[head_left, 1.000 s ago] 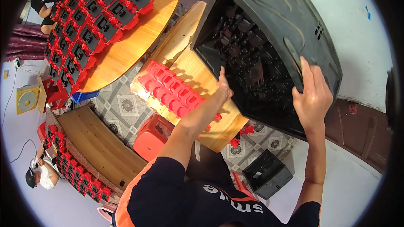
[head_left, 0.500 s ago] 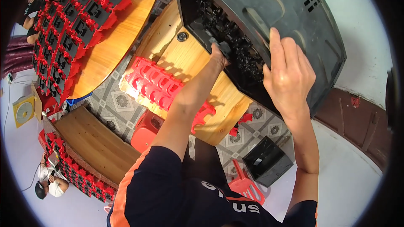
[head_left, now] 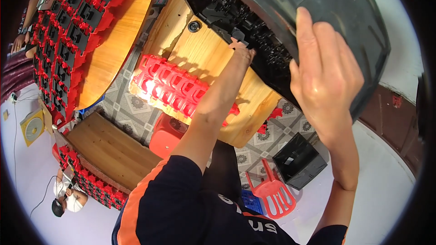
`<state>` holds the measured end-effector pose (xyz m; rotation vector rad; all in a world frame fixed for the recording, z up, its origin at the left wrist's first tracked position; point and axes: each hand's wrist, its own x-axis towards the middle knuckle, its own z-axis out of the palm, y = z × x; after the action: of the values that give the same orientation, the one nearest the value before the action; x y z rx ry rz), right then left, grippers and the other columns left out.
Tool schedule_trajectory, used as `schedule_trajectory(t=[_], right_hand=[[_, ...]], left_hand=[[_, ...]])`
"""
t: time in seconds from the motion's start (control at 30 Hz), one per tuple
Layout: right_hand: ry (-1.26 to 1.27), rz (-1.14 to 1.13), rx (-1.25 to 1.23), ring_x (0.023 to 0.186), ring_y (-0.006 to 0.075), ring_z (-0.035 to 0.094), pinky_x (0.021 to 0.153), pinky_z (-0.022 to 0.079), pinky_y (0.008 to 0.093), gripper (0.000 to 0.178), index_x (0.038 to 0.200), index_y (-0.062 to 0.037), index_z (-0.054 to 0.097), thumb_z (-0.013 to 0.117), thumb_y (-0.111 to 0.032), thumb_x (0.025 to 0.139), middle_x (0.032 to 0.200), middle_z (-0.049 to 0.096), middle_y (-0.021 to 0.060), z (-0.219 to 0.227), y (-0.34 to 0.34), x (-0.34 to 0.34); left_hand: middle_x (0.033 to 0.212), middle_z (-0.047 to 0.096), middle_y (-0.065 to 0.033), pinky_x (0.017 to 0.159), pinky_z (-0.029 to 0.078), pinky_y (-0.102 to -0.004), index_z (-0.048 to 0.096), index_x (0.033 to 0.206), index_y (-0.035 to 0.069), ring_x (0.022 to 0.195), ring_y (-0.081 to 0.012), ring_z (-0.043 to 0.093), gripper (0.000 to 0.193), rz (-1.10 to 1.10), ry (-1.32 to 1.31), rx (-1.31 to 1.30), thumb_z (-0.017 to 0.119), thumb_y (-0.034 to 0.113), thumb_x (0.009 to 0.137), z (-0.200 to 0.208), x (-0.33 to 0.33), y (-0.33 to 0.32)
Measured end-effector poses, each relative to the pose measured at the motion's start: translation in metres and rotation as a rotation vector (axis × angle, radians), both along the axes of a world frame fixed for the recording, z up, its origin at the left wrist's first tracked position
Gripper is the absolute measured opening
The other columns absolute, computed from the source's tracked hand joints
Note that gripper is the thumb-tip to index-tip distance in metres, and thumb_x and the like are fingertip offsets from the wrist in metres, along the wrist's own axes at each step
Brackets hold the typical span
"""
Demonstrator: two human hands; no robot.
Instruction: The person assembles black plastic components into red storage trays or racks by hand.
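A large black plastic bin (head_left: 345, 41) leans tilted over the wooden table, its inside heaped with small black plastic parts (head_left: 254, 22). My right hand (head_left: 327, 72) is closed over the bin's near rim, its index finger stretched along the outer wall beside a slot-shaped handle recess. At the lower inner edge of the bin, my left hand (head_left: 243, 50) is closed at a dark plastic part (head_left: 239, 36); its fingertips are partly hidden. Under my left forearm, a row of joined red plastic frames (head_left: 175, 86) lies on the table (head_left: 222, 68).
A small black ring (head_left: 194, 26) lies by the bin. Left, a round table (head_left: 109, 50) bears several red-and-black units (head_left: 77, 38). A red stool (head_left: 165, 138), red chair (head_left: 277, 195) and black box (head_left: 299, 161) stand on the floor. Another person (head_left: 70, 195) is at lower left.
The view has shifted a little. The bin's outer wall and my right hand look larger and nearer. My left hand stays at the bin's lower edge with the dark part.
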<state>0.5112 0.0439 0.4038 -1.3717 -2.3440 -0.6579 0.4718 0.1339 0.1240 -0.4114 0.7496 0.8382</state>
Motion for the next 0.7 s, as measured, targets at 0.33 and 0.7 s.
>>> schedule_trajectory(t=[0.33,0.7], right_hand=[[0.015,0.06,-0.109,0.076,0.0258,0.059,0.069,0.049,0.0345,0.072,0.119,-0.0007,0.063,0.07,0.01,0.048,0.091,0.057,0.0103,0.005,0.027,-0.006],[-0.131,-0.11,-0.103,0.091,0.0244,0.063,0.074,0.052,0.0335,0.063,0.127,-0.0168,0.056,0.074,-0.004,0.067,0.102,0.06,0.004,-0.02,0.018,0.016]], left_hand=[[0.142,0.045,-0.0148,0.097,0.044,-0.054,0.039,0.143,0.02,0.118,-0.0396,0.052,0.053,-0.134,0.515,-0.497,0.03,0.049,0.099,-0.03,-0.006,0.031],[0.154,0.03,-0.0103,0.097,0.044,-0.0522,0.028,0.147,0.029,0.117,-0.0427,0.052,0.045,-0.542,1.02,-0.664,0.028,0.033,0.103,-0.137,0.089,0.018]])
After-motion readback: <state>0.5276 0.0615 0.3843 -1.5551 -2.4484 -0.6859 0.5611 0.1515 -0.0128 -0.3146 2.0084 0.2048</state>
